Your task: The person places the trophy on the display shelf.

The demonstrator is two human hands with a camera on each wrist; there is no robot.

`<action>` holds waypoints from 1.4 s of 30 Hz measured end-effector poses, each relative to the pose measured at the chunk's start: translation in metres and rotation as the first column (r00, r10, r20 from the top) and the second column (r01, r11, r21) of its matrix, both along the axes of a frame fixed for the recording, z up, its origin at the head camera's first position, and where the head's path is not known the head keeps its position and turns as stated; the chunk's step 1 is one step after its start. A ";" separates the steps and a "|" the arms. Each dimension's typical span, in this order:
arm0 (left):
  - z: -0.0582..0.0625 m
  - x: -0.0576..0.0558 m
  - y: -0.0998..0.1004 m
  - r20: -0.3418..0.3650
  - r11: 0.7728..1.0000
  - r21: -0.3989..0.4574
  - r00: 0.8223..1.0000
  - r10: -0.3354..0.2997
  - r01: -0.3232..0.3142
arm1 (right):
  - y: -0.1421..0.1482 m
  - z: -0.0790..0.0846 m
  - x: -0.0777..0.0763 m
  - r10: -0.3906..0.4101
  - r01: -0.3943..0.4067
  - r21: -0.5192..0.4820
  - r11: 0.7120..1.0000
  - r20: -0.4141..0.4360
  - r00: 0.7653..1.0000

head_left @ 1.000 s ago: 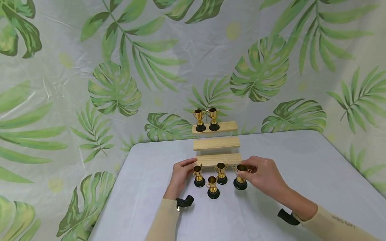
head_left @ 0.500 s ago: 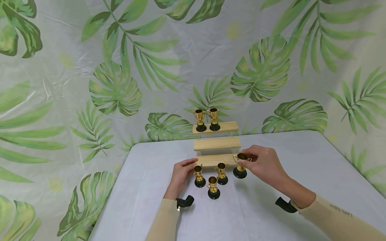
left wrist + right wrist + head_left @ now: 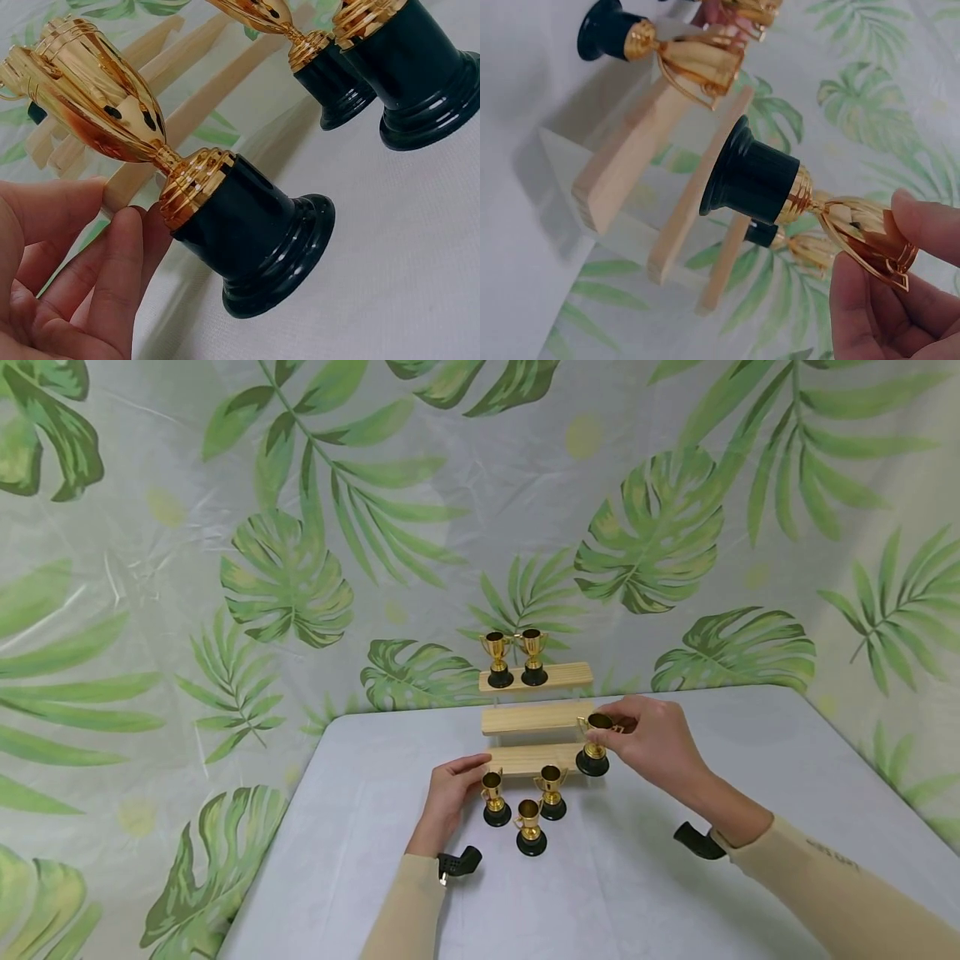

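Note:
My right hand point(image 3: 663, 747) pinches a small gold trophy cup point(image 3: 592, 762) by its cup, with the black base hanging upright in front of the right end of a three-step wooden display stand point(image 3: 536, 718). In the right wrist view, thumb and fingers grip the held trophy point(image 3: 757, 180) near its rim and handle. My left hand point(image 3: 450, 797) pinches the left end of the stand's lowest board point(image 3: 127, 187) between thumb and fingers. Just in front of the stand are three more trophies, one of them point(image 3: 492, 802) close beside my left hand.
Two trophies point(image 3: 497, 662) stand on the left half of the top board point(image 3: 570, 675). The stand is at the back of a white-covered table point(image 3: 405, 735). Behind it hangs a leaf-patterned sheet point(image 3: 420, 568).
My right hand has lifted the trophy off the table and carried it up and away from me to the stand's right end. The left hand and other trophies stay put.

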State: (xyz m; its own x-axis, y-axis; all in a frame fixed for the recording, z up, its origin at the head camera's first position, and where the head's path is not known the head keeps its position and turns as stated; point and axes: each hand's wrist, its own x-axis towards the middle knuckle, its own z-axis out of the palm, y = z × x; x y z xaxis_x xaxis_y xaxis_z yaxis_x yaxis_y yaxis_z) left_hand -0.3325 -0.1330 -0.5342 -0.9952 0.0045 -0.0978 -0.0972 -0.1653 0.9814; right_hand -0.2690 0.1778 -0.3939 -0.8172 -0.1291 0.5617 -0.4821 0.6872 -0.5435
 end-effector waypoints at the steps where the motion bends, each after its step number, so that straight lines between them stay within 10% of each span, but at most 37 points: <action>1: 0.000 0.000 0.000 -0.004 1.000 -0.002 1.000 -0.002 0.002 | 0.000 0.002 -0.002 -0.004 0.004 0.000 1.000 -0.006 1.000; 42: -0.001 -0.001 -0.001 0.011 1.000 0.008 1.000 -0.002 0.002 | 0.005 0.080 -0.087 -0.018 0.020 0.065 0.998 -0.037 0.999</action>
State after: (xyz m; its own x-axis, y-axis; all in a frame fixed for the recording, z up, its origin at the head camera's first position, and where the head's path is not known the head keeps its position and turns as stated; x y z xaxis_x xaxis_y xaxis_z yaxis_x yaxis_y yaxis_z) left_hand -0.3338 -0.1341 -0.5356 -0.9940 0.0075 -0.1090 -0.1086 -0.1725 0.9790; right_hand -0.3562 0.1831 -0.3140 -0.7988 -0.1510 0.5823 -0.4873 0.7301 -0.4791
